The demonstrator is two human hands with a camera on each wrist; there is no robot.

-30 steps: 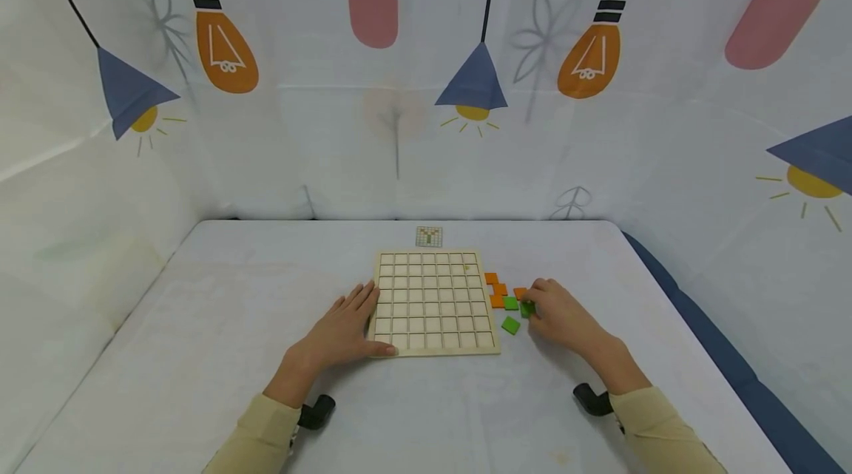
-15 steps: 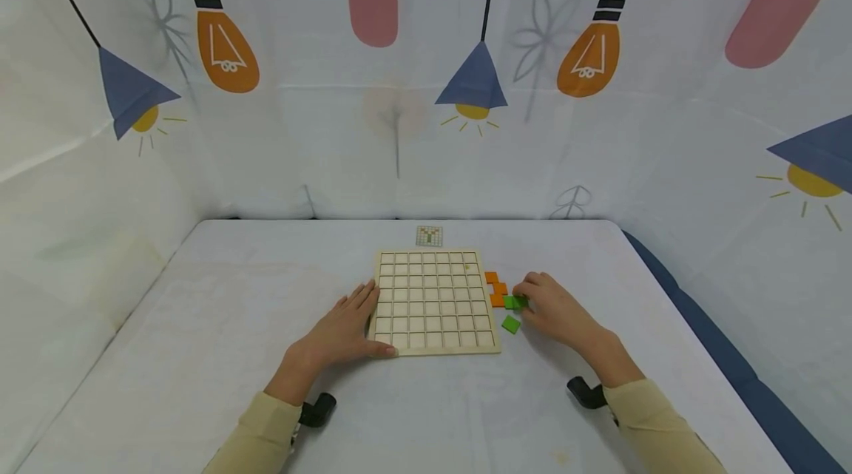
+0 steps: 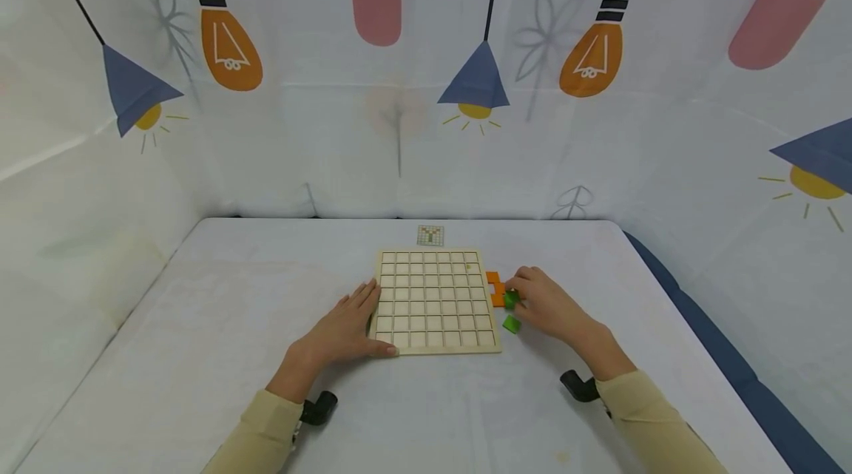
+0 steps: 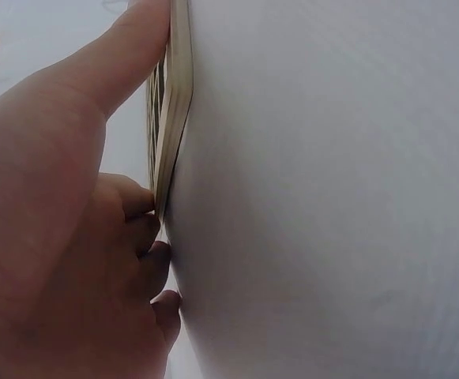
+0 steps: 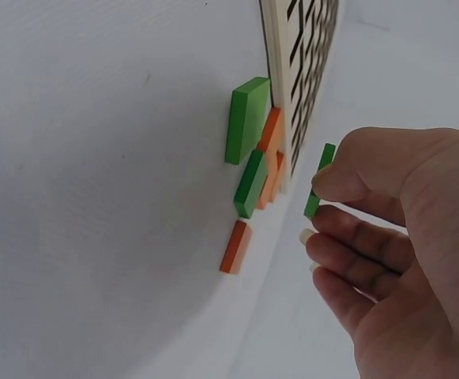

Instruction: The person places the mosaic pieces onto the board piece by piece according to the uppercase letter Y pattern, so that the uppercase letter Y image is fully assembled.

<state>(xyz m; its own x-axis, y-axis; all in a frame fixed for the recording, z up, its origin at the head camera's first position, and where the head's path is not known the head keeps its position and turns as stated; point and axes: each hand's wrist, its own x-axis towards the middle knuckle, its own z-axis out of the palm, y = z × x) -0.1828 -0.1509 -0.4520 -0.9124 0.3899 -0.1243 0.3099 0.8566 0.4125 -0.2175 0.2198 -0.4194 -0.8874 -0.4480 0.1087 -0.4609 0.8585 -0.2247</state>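
A pale wooden grid board (image 3: 433,302) lies flat on the table. My left hand (image 3: 339,330) rests along its left edge with fingers extended, the thumb over the near left corner. In the left wrist view, the thumb (image 4: 126,59) lies against the board's rim. My right hand (image 3: 552,302) pinches a green square tile (image 5: 328,153) between thumb and finger, raised off the table right of the board. Below it on the table lie a green tile (image 5: 251,185) and an orange tile (image 5: 235,249). Another green tile (image 3: 511,324) sits nearer the person.
Several orange tiles (image 3: 492,277) lie close beside the board's right edge. Behind the board is a small card (image 3: 430,236) printed with a grid pattern. The white table (image 3: 253,267) meets a patterned cloth backdrop (image 3: 333,126) at the back.
My right hand has moved left toward the board with the green tile, now over the other tiles beside it. The left hand stays in place on the board.
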